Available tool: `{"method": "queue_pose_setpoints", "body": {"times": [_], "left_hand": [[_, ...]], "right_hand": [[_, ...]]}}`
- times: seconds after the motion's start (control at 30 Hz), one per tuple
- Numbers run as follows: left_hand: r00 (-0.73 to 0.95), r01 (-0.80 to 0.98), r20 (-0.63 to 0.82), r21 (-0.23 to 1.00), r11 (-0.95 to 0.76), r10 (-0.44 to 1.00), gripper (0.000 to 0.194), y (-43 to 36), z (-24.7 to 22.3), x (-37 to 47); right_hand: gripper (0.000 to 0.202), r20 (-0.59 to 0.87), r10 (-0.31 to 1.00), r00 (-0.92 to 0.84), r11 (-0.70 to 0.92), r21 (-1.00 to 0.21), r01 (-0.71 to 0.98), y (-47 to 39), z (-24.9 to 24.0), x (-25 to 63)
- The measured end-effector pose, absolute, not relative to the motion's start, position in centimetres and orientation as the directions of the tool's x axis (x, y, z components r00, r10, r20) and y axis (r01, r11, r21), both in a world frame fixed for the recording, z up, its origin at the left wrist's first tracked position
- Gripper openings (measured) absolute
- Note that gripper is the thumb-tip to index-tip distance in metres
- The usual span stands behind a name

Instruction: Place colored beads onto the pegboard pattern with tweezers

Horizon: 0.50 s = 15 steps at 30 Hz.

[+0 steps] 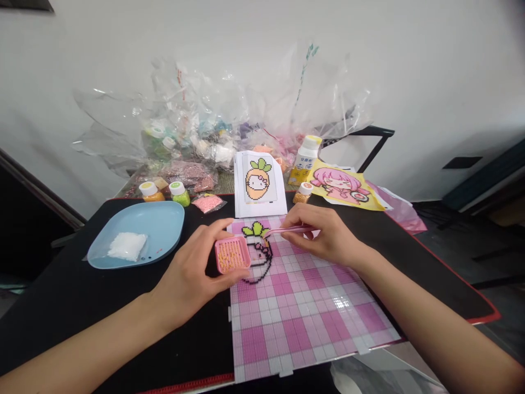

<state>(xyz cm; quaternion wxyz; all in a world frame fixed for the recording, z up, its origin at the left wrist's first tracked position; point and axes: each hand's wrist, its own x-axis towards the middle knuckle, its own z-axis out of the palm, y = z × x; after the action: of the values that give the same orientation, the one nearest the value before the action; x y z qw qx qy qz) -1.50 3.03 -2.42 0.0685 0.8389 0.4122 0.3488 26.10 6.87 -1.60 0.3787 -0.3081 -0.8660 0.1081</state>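
My left hand (192, 268) grips a small pink bead tray (246, 264) by its sides, over the left edge of the pegboard. Yellow-orange beads (232, 257) lie in the tray's grooves. Between the fingers of my right hand (322, 232) is a pair of pink tweezers (283, 230), tips down at the upper right of the bead design. That bead design (258, 276) has a black outline and green leaves, and the tray covers its left part. Beneath both hands lies the pink-and-white checked pegboard (295, 328).
A propped pattern sheet (258, 210) shows a carrot figure. To the left, a blue plate (98, 246) carries a white bead packet (127, 246). Bead bottles (179, 194), a pink bead bag (208, 203) and a yellow-bordered picture (342, 189) line the back, before heaped plastic bags (229, 109).
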Motion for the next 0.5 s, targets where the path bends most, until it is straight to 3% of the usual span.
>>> {"method": "queue_pose_setpoints", "body": {"times": [0.1,0.23,0.5], "left_hand": [[0.349,0.67,0.506,0.454,-0.587,0.789,0.069,3.0,-2.2,-1.5],[0.383,0.66,0.483,0.453,-0.599,0.787,0.063,2.9,-1.9,-1.4],[0.331,0.623,0.483,0.533,-0.572,0.811,0.068,3.0,-1.3,-1.4]], "right_hand": [[0.008,0.524,0.648,-0.553,0.761,-0.435,0.481,7.1,-1.6,26.6],[0.011,0.437,0.668,-0.602,0.741,-0.459,0.49,7.3,-1.5,26.8],[0.012,0.401,0.676,-0.618,0.732,-0.458,0.504,7.3,-1.3,27.1]]}}
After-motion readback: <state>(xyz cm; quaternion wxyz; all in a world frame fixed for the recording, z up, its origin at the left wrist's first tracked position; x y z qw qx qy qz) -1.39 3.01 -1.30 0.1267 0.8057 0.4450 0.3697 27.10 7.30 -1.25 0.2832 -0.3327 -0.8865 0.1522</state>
